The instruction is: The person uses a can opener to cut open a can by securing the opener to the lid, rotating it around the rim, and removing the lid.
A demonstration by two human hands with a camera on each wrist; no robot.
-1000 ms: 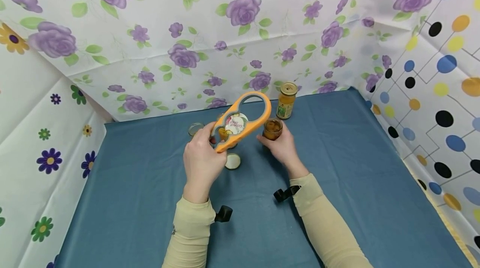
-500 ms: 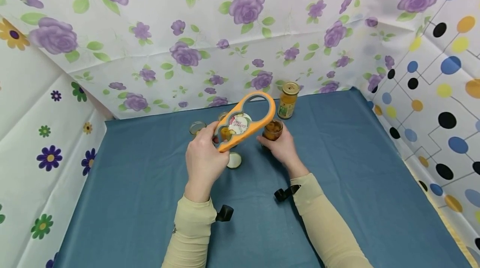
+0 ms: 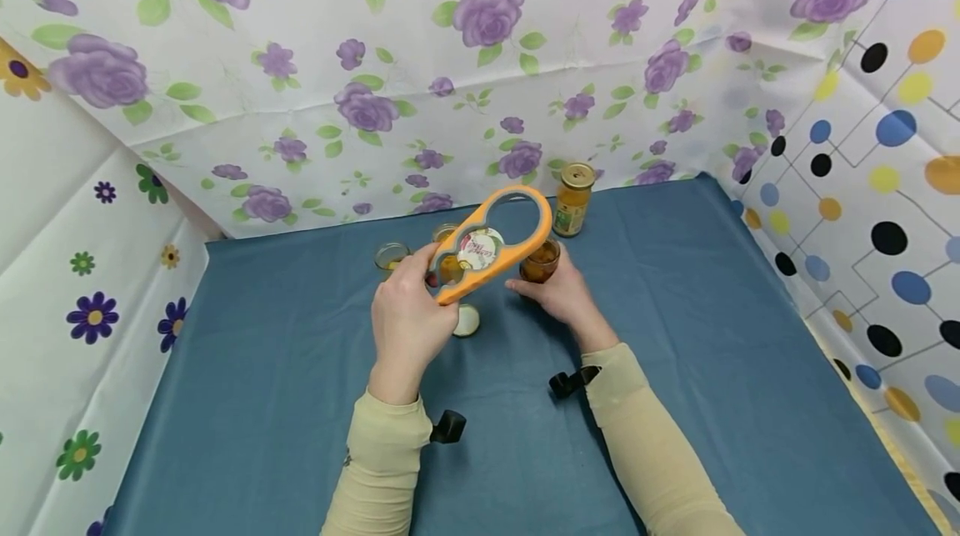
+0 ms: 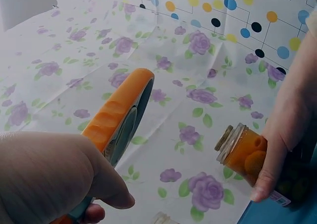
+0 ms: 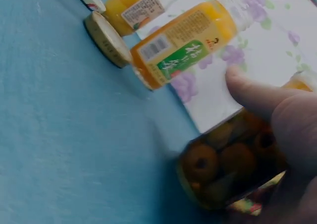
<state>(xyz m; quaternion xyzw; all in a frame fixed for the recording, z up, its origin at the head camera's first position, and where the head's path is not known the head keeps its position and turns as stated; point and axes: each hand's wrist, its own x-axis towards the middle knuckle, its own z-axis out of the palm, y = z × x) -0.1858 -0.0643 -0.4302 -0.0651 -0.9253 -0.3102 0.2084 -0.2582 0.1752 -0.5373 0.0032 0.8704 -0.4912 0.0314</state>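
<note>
My left hand [image 3: 412, 319] grips an orange jar opener [image 3: 517, 252] with grey-lined rings, raised above the table. A white printed lid [image 3: 478, 248] sits inside one of its rings. To the right, my right hand [image 3: 562, 290] holds a glass jar [image 3: 540, 262] of brownish round pieces, fingers around its side; its glass rim looks uncovered. The right wrist view shows this jar [image 5: 223, 159] close up, tilted in that picture, with the thumb along it. In the left wrist view the opener [image 4: 119, 115] appears nearly edge-on, well apart from the jar.
A gold-lidded jar [image 3: 572, 201] of orange contents stands at the back near the floral wall. Behind the opener is another jar [image 3: 444, 232], with an open glass jar [image 3: 392, 255] left of it. One loose lid [image 3: 467, 320] lies on the blue cloth [image 3: 480, 453].
My left hand has shifted slightly right with the opener and the lid in it. My right hand has moved a little left with the jar. The other jars have not moved.
</note>
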